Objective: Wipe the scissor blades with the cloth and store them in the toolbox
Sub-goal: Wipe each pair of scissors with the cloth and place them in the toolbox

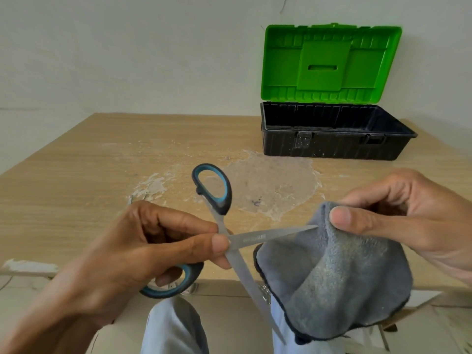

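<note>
The left hand (143, 251) and right hand (408, 218) are bare, thumbnails (341, 215) short and plain; the left forearm (51, 315) uncovered; pale blue-grey trousers (173, 328), softly creased, over both legs.

Toolbox (332, 146) sits far right on the table (76, 162), lid up against the wall (127, 60) behind. Over the table's near edge we hold the scissors (251, 238) in our left hand (143, 249), the cloth (332, 277) in our right hand (408, 215) just right of them, one blade tip against it.
</note>
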Motion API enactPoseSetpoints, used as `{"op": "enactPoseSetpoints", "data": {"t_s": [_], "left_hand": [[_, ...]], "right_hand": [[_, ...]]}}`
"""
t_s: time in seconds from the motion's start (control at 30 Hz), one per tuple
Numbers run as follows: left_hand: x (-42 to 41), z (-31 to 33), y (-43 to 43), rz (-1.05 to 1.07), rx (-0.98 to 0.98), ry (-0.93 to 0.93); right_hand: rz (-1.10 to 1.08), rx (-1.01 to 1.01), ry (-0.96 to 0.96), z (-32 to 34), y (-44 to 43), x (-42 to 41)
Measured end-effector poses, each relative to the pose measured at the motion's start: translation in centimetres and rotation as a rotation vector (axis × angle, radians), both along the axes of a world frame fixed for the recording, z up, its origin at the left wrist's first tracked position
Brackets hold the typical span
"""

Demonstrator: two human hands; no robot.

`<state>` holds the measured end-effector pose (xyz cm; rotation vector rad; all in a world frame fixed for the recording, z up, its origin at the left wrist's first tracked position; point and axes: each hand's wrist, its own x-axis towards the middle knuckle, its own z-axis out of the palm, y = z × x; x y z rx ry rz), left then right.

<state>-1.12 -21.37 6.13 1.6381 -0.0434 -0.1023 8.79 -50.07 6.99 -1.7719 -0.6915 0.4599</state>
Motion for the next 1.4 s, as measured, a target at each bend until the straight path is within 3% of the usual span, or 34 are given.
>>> {"op": "enactPoseSetpoints", "data": {"t_s": [0.13, 0.33, 0.57, 0.77, 0.97, 1.2, 1.4], "left_hand": [[0.1, 0.4, -0.2, -0.017, 0.022, -0.010], [0.2, 0.0, 0.2, -0.035, 0.114, -0.063], [0.4, -0.4, 0.7, -0.045, 0.186, -0.098], [0.9, -0.5, 0.0, -0.015, 0.208, -0.178], [1.0, -0.5, 0.0, 0.000, 0.181, -0.184], [0.8, -0.6, 0.2, -0.021, 0.198, -0.184], [0.9, -0.1, 0.4, -0.006, 0.180, -0.234]], "right_hand": [[0.009, 0.001, 0.031, 0.2, 0.2, -0.2], [-0.004, -0.089, -0.062, -0.1, 0.9, -0.2], [-0.038, -0.034, -0.163, 0.1, 0.4, -0.1], [0.114, -0.082, -0.176, -0.6, 1.4, -0.9], [-0.022, -0.062, -0.197, -1.6, 2.1, -0.9], [0.007, -0.105, -0.220, -1.5, 2.7, -1.3], [-0.088, 0.007, -0.257, -1.1, 2.2, -1.5]]}}
